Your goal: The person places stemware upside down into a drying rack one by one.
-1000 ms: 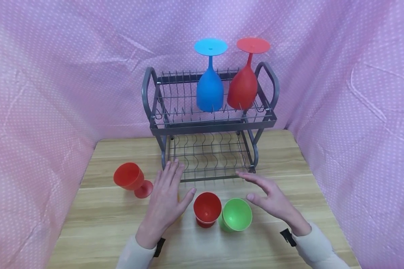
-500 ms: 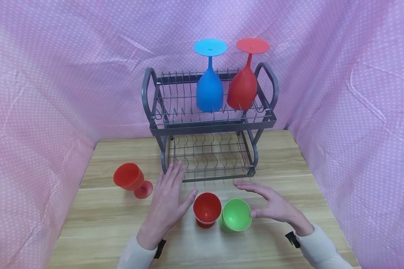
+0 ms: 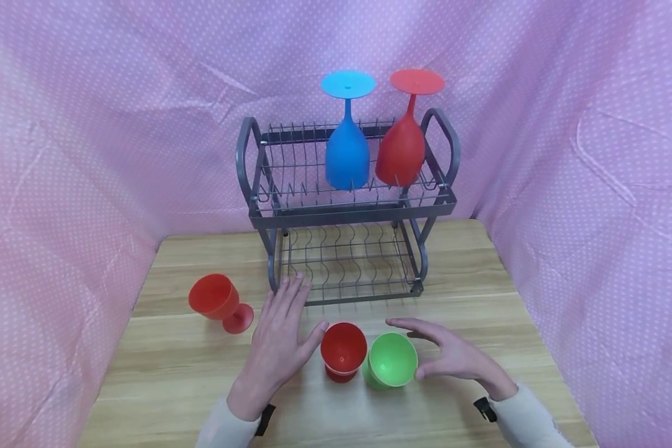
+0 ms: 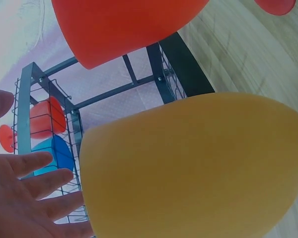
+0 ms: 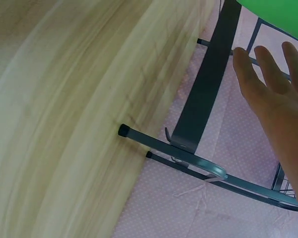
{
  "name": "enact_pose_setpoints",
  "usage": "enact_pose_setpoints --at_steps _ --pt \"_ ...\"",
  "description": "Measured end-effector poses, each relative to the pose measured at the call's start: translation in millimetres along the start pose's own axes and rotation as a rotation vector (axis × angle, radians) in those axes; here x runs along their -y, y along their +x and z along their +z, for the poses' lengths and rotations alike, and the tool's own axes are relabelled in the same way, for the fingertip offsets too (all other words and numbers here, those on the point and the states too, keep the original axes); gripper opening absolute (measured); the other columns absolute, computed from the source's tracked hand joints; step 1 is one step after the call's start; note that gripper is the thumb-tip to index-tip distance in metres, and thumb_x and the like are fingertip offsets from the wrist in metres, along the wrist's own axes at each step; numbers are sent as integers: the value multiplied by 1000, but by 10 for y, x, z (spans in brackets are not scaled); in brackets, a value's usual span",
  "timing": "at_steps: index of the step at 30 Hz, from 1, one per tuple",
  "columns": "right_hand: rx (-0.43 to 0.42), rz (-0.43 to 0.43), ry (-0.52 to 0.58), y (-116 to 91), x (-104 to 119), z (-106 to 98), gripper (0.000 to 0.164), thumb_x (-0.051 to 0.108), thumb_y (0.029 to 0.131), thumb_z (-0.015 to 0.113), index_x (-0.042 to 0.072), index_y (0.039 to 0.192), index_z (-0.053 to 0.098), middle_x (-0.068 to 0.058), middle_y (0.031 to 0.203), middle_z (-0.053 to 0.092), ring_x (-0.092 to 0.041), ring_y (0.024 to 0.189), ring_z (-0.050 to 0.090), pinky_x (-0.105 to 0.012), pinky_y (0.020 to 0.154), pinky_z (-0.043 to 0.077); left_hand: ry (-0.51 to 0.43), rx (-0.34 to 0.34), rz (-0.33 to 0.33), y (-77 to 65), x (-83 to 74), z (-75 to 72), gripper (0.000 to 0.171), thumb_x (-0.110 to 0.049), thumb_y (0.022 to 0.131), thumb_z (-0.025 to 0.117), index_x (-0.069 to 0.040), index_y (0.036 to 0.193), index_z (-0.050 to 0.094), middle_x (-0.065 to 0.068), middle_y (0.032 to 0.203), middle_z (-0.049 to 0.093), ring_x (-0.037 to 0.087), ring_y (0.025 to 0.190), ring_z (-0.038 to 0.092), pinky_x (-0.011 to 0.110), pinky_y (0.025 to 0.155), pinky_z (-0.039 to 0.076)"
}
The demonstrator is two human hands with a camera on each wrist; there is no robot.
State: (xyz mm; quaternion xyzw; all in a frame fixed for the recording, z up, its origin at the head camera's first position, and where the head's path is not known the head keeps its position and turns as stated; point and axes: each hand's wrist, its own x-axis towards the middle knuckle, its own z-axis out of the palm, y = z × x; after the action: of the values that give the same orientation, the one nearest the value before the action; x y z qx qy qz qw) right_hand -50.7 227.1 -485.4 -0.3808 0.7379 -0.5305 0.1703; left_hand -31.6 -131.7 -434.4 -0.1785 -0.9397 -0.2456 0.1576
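My left hand [image 3: 280, 342], fingers straight, is held over the table left of an upright red goblet [image 3: 344, 348]. A yellow goblet [image 4: 188, 163] fills much of the left wrist view beside that hand; in the head view the hand hides it. My right hand [image 3: 450, 354] reaches in from the right with relaxed, spread fingers, its thumb tip right at the rim of a green goblet [image 3: 392, 361]. The green goblet [image 5: 283, 15] also shows at the top of the right wrist view, beyond the fingertips. Neither hand grips anything.
A dark two-tier dish rack [image 3: 353, 216] stands at the back. Upside down on its upper tier are a blue goblet [image 3: 348, 155] and a red wine goblet [image 3: 401, 152]. Another red goblet [image 3: 214, 297] is at the left of the wooden table [image 3: 168, 386]. Pink dotted cloth [image 3: 89, 124] surrounds the table.
My right hand has come down and nearer to the green goblet, its thumb now at the rim. The left hand has barely shifted. The goblets have stayed in place.
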Motion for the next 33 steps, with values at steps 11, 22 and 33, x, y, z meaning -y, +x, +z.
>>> enact_pose_setpoints --at_steps 11,22,33 --pt "92 172 -13 -27 -70 68 99 23 78 90 20 162 36 -3 158 48 -18 143 46 -37 114 42 -5 -4 5 -20 24 15 76 -43 91 71 -7 154 47 16 161 42 40 149 37 65 117 31" --pt "95 209 -3 3 -99 125 88 22 81 87 20 156 43 3 147 57 -19 135 53 -40 114 41 0 -5 -3 -12 41 18 77 -43 90 72 -7 154 47 15 161 43 39 148 39 63 117 33" --pt "-65 165 3 60 -20 8 86 14 77 87 8 153 46 -10 144 58 -16 134 53 -35 112 42 -14 -26 -2 3 64 27 78 -42 89 74 -6 153 48 16 159 45 37 147 41 65 115 36"
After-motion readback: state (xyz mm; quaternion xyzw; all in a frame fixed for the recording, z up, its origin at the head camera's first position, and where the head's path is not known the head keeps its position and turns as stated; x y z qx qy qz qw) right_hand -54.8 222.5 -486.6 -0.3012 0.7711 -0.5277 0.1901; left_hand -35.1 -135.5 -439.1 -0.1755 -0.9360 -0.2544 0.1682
